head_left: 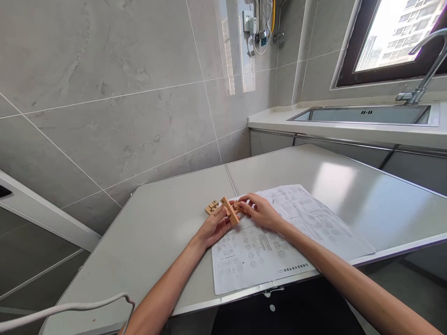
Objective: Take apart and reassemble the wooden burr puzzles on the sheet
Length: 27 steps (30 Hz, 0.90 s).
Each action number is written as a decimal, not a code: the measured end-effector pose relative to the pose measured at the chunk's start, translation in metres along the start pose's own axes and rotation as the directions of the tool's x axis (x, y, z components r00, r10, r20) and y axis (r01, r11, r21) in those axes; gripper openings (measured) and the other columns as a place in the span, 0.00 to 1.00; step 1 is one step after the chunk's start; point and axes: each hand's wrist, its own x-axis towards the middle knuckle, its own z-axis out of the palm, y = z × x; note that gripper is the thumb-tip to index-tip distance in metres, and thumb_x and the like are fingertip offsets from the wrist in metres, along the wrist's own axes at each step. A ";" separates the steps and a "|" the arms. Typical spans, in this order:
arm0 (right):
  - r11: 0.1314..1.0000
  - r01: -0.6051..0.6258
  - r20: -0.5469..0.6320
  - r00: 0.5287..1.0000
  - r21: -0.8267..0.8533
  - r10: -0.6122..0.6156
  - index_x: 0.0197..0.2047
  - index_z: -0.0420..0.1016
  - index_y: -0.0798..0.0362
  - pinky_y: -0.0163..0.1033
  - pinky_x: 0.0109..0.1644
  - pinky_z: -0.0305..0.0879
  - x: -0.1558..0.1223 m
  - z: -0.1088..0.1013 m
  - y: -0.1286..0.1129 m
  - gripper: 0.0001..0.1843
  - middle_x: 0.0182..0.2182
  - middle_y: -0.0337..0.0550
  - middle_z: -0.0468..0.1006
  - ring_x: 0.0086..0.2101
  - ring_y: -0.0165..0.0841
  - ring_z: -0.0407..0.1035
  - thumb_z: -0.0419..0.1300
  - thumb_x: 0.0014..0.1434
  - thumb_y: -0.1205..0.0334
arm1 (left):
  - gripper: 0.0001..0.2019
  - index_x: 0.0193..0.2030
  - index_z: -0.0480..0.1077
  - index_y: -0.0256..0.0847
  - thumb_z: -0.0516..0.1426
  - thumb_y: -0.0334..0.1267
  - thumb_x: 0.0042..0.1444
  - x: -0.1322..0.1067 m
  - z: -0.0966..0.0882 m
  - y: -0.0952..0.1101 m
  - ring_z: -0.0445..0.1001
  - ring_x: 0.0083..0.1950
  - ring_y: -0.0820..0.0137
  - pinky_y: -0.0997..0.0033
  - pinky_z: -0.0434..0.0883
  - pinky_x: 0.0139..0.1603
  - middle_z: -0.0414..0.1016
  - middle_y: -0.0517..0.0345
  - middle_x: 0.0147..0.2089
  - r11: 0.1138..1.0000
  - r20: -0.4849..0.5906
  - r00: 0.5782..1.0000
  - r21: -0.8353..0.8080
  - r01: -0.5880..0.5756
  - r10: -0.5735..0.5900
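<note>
My left hand (215, 228) is closed around a long wooden puzzle piece (229, 211) with a dark numeral near its upper end. The piece is held tilted above the sheet's left edge. Close on its right, the fingers of my right hand (261, 210) pinch a smaller wooden puzzle piece (239, 206). The two pieces meet or nearly meet; fingers hide whether they are joined. Just beyond my left fingertips lie several notched wooden pieces (211, 206) on the table, one marked with a numeral. Under my hands is a printed paper sheet (254, 274) with small diagrams.
The pale folding table (160, 242) has a seam across it and stands against a grey tiled wall (139, 116). Behind on the right are a sink (370, 115) and a tap (424, 77). A white cable (70, 307) crosses the near left corner.
</note>
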 end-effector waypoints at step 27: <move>0.899 -0.280 0.350 0.924 0.336 0.157 0.38 0.77 0.53 0.36 0.32 0.53 0.001 -0.017 -0.013 0.27 0.29 0.37 0.71 0.29 0.30 0.61 0.62 0.62 0.35 | 0.20 0.50 0.76 0.39 0.72 0.44 0.55 -0.004 -0.003 -0.003 0.80 0.40 0.69 0.68 0.73 0.47 0.78 0.56 0.40 0.997 0.061 0.997 0.056 0.051 -0.054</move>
